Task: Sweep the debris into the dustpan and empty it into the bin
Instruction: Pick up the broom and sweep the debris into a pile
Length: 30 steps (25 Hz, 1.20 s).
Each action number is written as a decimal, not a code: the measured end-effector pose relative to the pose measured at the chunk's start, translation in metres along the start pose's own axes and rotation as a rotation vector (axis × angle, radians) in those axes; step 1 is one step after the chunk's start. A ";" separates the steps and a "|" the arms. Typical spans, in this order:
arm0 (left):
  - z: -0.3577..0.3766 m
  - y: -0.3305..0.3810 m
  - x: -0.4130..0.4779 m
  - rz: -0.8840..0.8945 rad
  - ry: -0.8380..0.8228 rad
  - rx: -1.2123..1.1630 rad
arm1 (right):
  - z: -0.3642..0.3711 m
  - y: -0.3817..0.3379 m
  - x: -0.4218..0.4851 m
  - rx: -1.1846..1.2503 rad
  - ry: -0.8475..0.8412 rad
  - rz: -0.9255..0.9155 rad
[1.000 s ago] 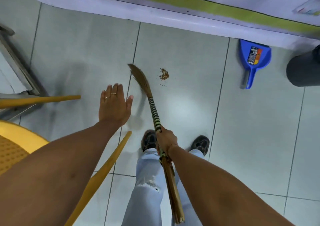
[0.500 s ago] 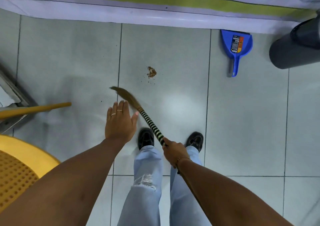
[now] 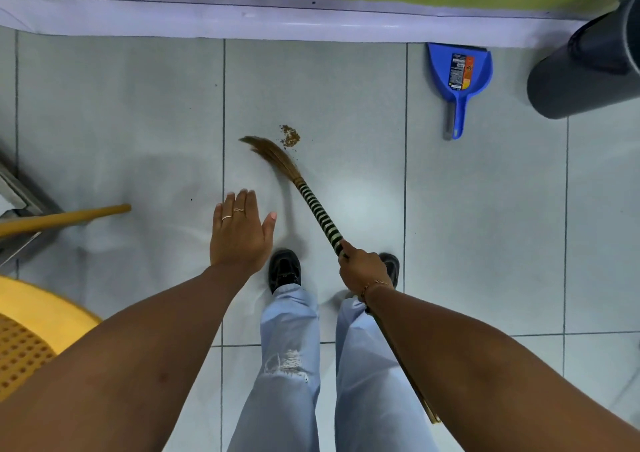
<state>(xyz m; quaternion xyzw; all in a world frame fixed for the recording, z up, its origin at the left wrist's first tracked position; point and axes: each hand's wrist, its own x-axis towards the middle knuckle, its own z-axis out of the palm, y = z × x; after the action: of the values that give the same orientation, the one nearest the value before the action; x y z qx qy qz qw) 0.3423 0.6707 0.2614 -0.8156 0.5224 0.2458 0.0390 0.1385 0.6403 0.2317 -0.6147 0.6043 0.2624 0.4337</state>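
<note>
A small heap of brown debris (image 3: 290, 135) lies on the grey tiled floor. My right hand (image 3: 363, 271) grips a short broom (image 3: 313, 202) by its black-and-white striped handle; its brown bristle tip (image 3: 265, 152) rests on the floor just left of the debris. My left hand (image 3: 240, 231) hovers flat, palm down, fingers together, holding nothing. A blue dustpan (image 3: 459, 81) lies by the wall at the right, its handle pointing toward me. To the dustpan's right, a dark grey bin (image 3: 585, 77) is partly cut off by the frame edge.
A wall base with white and green bands (image 3: 277, 8) runs across the top. A yellow plastic chair (image 3: 31, 330) sits at the lower left, with a yellow stick (image 3: 65, 217) and a metal frame (image 3: 20, 195) beside it. My shoes (image 3: 284, 269) stand below the broom.
The broom head has swung right and forward, from beside my left hand to the edge of the debris. My view has shifted, so the dustpan and bin sit further right.
</note>
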 end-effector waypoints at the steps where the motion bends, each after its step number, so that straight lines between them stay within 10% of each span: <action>1: -0.001 0.002 -0.001 -0.002 0.004 -0.005 | -0.003 0.003 -0.005 0.026 0.017 0.005; 10: -0.011 0.008 0.007 -0.025 -0.004 -0.063 | -0.009 -0.004 -0.032 0.416 0.251 0.085; 19: -0.027 -0.028 0.004 -0.022 -0.005 0.058 | 0.055 -0.069 -0.032 0.685 -0.133 0.422; 30: -0.017 -0.051 0.012 -0.073 -0.037 -0.003 | 0.035 -0.126 0.005 0.609 -0.101 0.342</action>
<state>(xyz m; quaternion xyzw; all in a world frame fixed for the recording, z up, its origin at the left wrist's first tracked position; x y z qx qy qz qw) 0.3973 0.6781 0.2609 -0.8294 0.4911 0.2602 0.0562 0.2681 0.6542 0.2378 -0.3333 0.7268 0.1692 0.5762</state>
